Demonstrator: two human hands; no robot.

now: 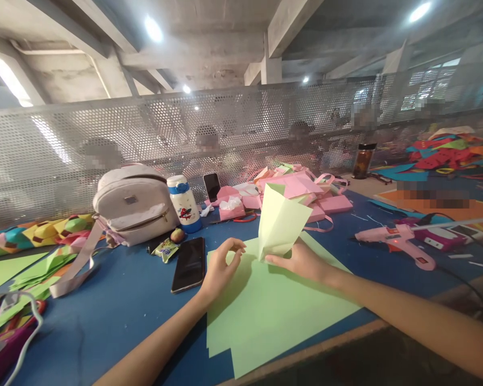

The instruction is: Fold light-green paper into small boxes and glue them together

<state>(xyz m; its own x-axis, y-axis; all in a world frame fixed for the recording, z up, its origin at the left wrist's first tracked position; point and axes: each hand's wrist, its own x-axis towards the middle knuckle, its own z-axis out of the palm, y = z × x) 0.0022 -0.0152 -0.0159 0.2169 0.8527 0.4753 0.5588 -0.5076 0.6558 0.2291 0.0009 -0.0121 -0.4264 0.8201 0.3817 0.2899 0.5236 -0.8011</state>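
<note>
My right hand (301, 261) grips the lower right part of a folded pale green paper (279, 225), its thumb lying across the front near the bottom. The folded piece stands upright with an open, pointed top. My left hand (224, 268) is apart from it, to its left, with fingers curved and a gap between thumb and forefinger; nothing shows in it. Beneath both hands lie large sheets of light green paper (273, 327), overlapping, with a stepped corner at the lower left.
Left of the sheets lies a black phone (188, 265). Behind stand a white bottle (184, 203), a pale backpack (134, 206) and a pile of pink paper pieces (293, 185). A pink glue gun (398, 238) with a cord lies at right. A perforated metal screen (241, 115) closes the back.
</note>
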